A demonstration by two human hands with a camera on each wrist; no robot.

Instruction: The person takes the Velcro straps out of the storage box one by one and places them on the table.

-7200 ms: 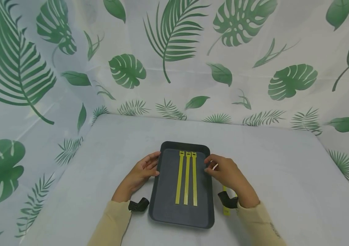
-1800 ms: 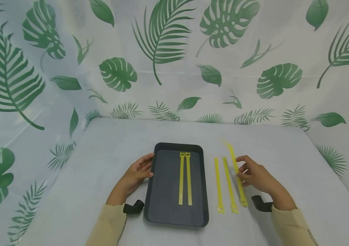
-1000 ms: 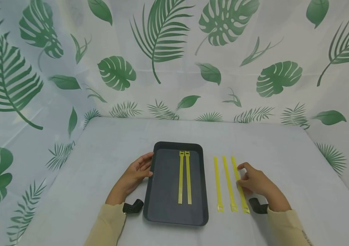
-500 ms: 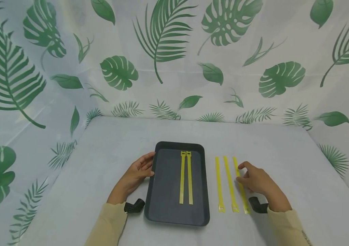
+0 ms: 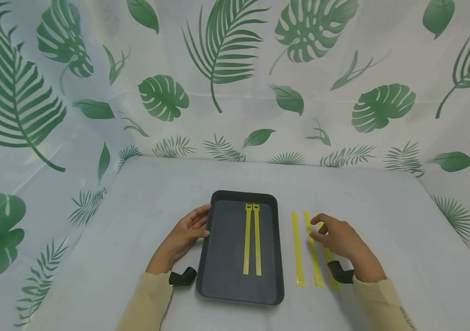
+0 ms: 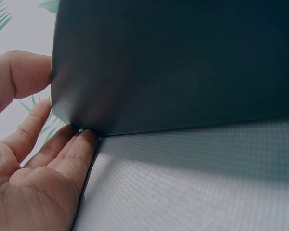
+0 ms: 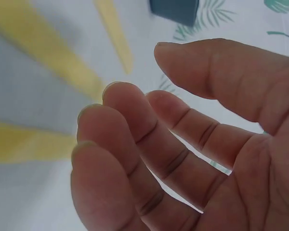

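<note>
Two yellow hook-and-loop cable ties (image 5: pixel 258 243) lie side by side in the dark grey tray (image 5: pixel 222 285), slotted heads at the far end. Three more lie on the table to its right: a left one (image 5: pixel 297 248), a middle one (image 5: pixel 314 257) and a right one (image 5: pixel 327 253), heads nearest me. My left hand (image 5: pixel 186 234) rests its fingers and thumb against the tray's left wall; the left wrist view shows the fingertips touching the wall's outside (image 6: pixel 135 72). Over the middle and right ties hovers my right hand (image 5: pixel 340 236), fingers loosely bent, thumb apart, nothing between them.
The pale tabletop (image 5: pixel 169 184) runs back to a white leaf-print backdrop (image 5: pixel 251 110). Another such sheet (image 5: pixel 44 197) rises at the left. A black wrist camera (image 5: pixel 183 276) sits close to the tray's left side.
One cable tie has gone from the tray to the table's right end of the row. My right hand has let go of it and shifted left. The left hand stays at the tray.
</note>
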